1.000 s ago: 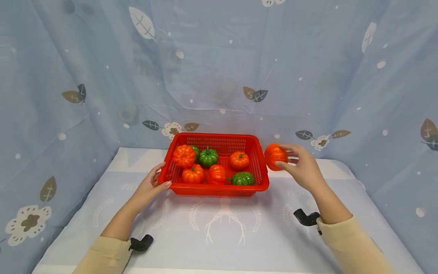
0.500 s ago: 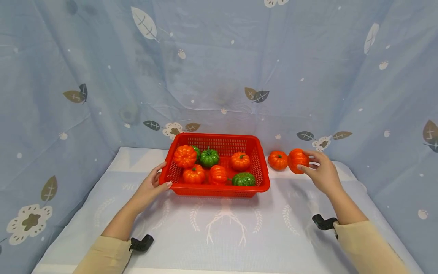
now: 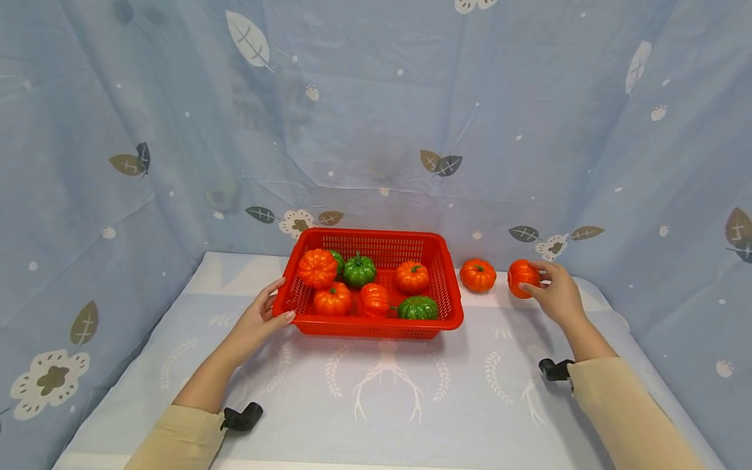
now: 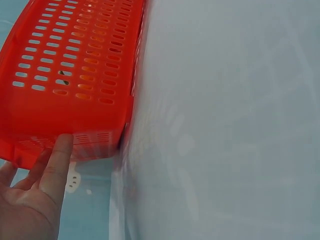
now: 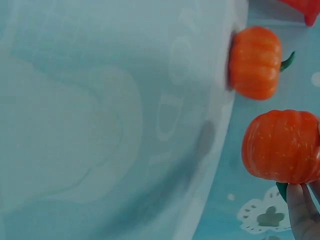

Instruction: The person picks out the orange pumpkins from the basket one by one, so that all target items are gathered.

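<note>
- Head view, with twelve o'clock at the far side: we see the red basket (image 3: 370,324) on the pale surface (image 3: 411,440), carrying four orange pumpkins (image 3: 412,277) and three green pumpkins (image 3: 359,271).
- The left hand (image 3: 255,324) is at the basket's eight o'clock corner, fingers and thumb spread apart and touching it.
- At the basket's three o'clock, well apart from it, the right hand (image 3: 557,294) is clamped on the held pumpkin (image 3: 519,279), an orange one. We cannot tell whether this pumpkin touches the surface.
- Between basket and held pumpkin we find the loose pumpkin (image 3: 478,275), orange with a green stem.
- Left wrist view: the basket's slotted wall fills ten to eleven o'clock, orange showing through some slots. The left hand enters from eight o'clock, one fingertip against the end wall.
- Right wrist view: we find the held pumpkin toward four o'clock, fingertips against its lower side beside a green stem. The loose pumpkin sits toward two o'clock, a basket corner beyond it at one.
</note>
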Demonstrator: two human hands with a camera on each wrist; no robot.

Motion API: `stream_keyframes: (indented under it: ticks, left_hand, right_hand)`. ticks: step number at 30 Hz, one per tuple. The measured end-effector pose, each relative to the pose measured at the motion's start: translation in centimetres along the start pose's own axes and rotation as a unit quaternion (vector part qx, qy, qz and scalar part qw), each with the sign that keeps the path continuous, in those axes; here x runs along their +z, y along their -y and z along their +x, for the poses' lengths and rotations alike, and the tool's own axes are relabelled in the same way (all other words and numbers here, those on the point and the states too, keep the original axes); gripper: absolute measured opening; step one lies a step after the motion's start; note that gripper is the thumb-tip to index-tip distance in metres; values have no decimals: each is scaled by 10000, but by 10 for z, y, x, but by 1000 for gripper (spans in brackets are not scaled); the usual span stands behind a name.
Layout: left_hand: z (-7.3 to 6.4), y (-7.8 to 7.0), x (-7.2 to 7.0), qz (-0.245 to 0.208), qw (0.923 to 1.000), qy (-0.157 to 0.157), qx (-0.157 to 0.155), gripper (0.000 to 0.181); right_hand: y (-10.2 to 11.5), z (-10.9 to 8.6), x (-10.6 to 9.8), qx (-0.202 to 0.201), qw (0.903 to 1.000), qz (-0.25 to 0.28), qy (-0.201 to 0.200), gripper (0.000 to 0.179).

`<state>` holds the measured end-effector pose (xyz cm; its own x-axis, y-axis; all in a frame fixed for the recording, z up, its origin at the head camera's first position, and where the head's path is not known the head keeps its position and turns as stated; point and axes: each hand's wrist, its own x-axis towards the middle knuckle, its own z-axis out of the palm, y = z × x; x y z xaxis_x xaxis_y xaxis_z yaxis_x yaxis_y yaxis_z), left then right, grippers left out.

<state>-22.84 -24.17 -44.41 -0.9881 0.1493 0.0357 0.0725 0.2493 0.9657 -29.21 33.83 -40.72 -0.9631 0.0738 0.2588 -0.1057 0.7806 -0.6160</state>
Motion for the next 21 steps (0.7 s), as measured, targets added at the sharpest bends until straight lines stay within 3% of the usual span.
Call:
stream_keyframes:
  ticks: [10, 21]
  left_hand:
    - [0, 0, 0, -10, 10000, -5, 26, 83]
    - [0, 1, -1, -118, 9999, 30, 61, 82]
  right_hand:
    - [-20, 22, 9, 322, 9985, -389, 205, 57]
    - [-24, 32, 14, 507, 9956, -502, 613, 56]
